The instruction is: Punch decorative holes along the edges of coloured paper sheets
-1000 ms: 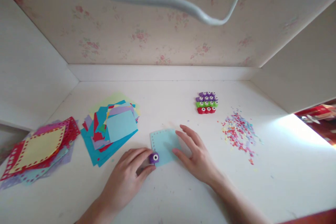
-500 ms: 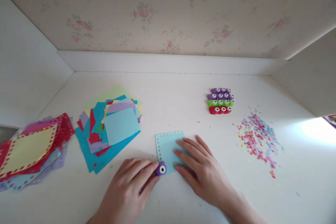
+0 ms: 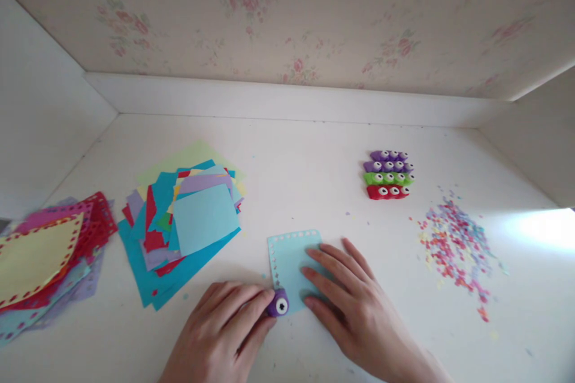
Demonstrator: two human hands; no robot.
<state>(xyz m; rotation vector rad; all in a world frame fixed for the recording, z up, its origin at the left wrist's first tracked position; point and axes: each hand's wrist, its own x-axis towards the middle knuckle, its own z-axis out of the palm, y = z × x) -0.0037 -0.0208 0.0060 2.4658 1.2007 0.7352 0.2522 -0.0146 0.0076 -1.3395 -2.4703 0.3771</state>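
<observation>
A light blue sheet of paper lies on the white table, with small cut-out holes along its top and left edges. At its lower left corner sits a purple punch with a white round top and a dark shape in it. My left hand pinches this punch between thumb and fingers. With its fingers spread, my right hand lies flat over the sheet's right side, covering that edge.
Left of centre is a pile of coloured paper. Punched sheets are heaped at far left. Rows of purple, green and red punches stand at the back right, near scattered confetti. A wallpapered wall rises behind.
The camera view has shifted slightly, so things sit a little differently in the picture. Both hands keep nearly the same hold on the punch and sheet.
</observation>
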